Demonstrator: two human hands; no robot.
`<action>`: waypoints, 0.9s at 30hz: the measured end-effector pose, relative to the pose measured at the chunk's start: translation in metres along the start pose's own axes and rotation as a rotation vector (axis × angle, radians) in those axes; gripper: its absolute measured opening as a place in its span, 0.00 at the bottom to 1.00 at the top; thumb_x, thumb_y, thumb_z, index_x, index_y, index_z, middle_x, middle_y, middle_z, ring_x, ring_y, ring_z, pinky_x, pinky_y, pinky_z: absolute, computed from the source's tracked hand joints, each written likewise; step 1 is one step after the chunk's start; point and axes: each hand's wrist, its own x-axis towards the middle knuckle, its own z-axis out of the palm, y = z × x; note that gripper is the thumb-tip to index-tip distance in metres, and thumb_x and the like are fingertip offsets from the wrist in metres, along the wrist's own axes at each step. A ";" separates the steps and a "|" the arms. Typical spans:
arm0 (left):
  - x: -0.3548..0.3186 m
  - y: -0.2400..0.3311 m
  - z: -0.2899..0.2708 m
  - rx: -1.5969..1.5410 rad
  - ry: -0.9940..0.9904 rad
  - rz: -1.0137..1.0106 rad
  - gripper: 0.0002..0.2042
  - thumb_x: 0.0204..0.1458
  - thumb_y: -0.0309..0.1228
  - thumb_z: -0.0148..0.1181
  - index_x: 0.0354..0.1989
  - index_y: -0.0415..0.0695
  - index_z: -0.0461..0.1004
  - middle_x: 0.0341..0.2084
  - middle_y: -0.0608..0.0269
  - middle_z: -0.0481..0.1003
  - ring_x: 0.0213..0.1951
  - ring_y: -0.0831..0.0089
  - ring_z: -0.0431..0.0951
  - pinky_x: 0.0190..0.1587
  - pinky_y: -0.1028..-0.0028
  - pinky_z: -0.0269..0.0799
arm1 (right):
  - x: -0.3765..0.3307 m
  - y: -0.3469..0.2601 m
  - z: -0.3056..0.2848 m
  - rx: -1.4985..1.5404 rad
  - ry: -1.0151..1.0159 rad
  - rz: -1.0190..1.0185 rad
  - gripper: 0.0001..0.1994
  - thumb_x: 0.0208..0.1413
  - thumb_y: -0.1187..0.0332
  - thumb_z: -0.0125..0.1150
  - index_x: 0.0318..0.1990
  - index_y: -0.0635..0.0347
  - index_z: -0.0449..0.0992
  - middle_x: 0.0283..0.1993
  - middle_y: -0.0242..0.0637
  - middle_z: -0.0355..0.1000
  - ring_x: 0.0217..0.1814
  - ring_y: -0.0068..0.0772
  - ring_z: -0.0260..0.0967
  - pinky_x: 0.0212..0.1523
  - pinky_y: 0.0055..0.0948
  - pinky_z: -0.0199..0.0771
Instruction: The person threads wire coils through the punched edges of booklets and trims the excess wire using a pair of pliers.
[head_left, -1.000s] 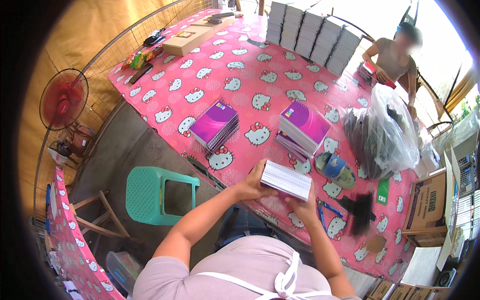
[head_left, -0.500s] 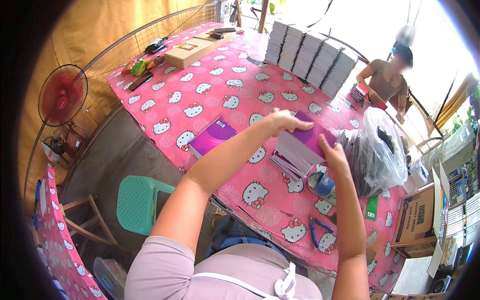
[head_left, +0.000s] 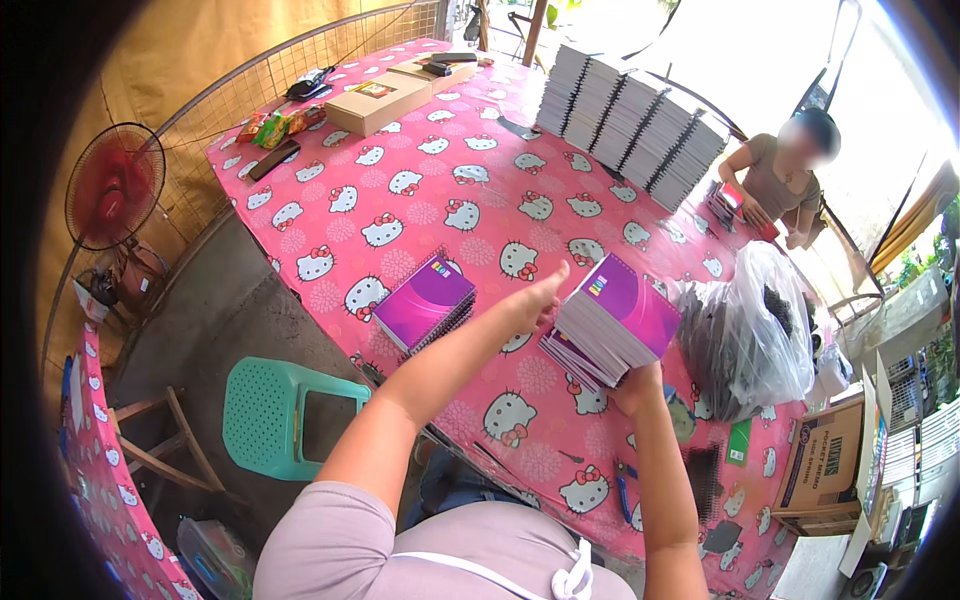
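Left hand: the left hand [head_left: 533, 300] is stretched out over the middle of the table [head_left: 420, 215], fingers held together and pointing toward the stack of notebooks [head_left: 612, 322]; it lies at the stack's left edge, though I cannot tell whether it touches.
Right hand: the right hand [head_left: 633, 385] grips the near end of the stack from below, fingers curled under it and mostly hidden.
Stack: purple-covered spiral notebooks, tilted, raised slightly off the pink patterned cloth near the table's right edge.
Second pile: another purple notebook pile [head_left: 425, 303] lies flat, just left of the left forearm.
Bag: a clear plastic bag [head_left: 755, 335] of dark coils sits right beside the stack.
Far corner: tall white stacks [head_left: 630, 125] stand upright; another person [head_left: 780, 175] sits by them.
Floor: a green stool [head_left: 290, 415] stands by the table's near edge.
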 end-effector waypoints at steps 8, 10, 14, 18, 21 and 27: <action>0.009 -0.002 0.040 -0.293 -0.230 0.313 0.40 0.48 0.72 0.34 0.51 0.49 0.70 0.41 0.62 0.73 0.41 0.68 0.74 0.44 0.64 0.70 | 0.060 0.017 -0.050 -0.004 -0.105 -0.103 0.20 0.60 0.61 0.40 0.57 0.56 0.66 0.57 0.37 0.66 0.57 0.36 0.64 0.58 0.36 0.65; -0.008 -0.022 0.037 -0.320 -0.214 0.236 0.39 0.49 0.71 0.35 0.54 0.49 0.69 0.46 0.62 0.73 0.46 0.68 0.73 0.47 0.64 0.69 | 0.050 0.019 -0.047 0.009 -0.022 -0.056 0.19 0.60 0.62 0.41 0.56 0.56 0.67 0.55 0.36 0.67 0.55 0.35 0.64 0.56 0.36 0.66; -0.056 -0.058 0.029 -0.412 -0.177 0.189 0.39 0.51 0.69 0.36 0.59 0.50 0.66 0.53 0.61 0.71 0.53 0.67 0.71 0.53 0.63 0.67 | 0.036 0.041 -0.040 -0.049 -0.004 0.014 0.18 0.60 0.62 0.44 0.54 0.57 0.68 0.52 0.36 0.67 0.52 0.35 0.65 0.52 0.35 0.66; -0.111 -0.059 0.042 -0.349 -0.125 0.161 0.38 0.51 0.68 0.37 0.63 0.53 0.62 0.57 0.61 0.67 0.57 0.66 0.67 0.57 0.63 0.62 | 0.005 0.063 -0.057 -0.117 0.041 0.037 0.16 0.59 0.63 0.46 0.52 0.58 0.70 0.48 0.35 0.68 0.48 0.34 0.66 0.48 0.34 0.67; -0.117 -0.086 0.048 -0.390 -0.089 0.086 0.36 0.52 0.67 0.38 0.62 0.55 0.63 0.56 0.63 0.69 0.56 0.69 0.67 0.56 0.62 0.62 | -0.027 0.085 -0.069 -0.201 0.057 0.068 0.15 0.59 0.63 0.48 0.50 0.59 0.71 0.46 0.35 0.69 0.45 0.33 0.66 0.46 0.33 0.67; -0.123 -0.089 0.026 -0.197 -0.135 0.176 0.40 0.51 0.64 0.45 0.67 0.53 0.51 0.63 0.59 0.58 0.62 0.61 0.59 0.60 0.55 0.56 | -0.066 0.100 -0.072 -0.347 0.013 0.045 0.14 0.59 0.64 0.52 0.48 0.61 0.72 0.40 0.34 0.70 0.40 0.32 0.68 0.40 0.31 0.68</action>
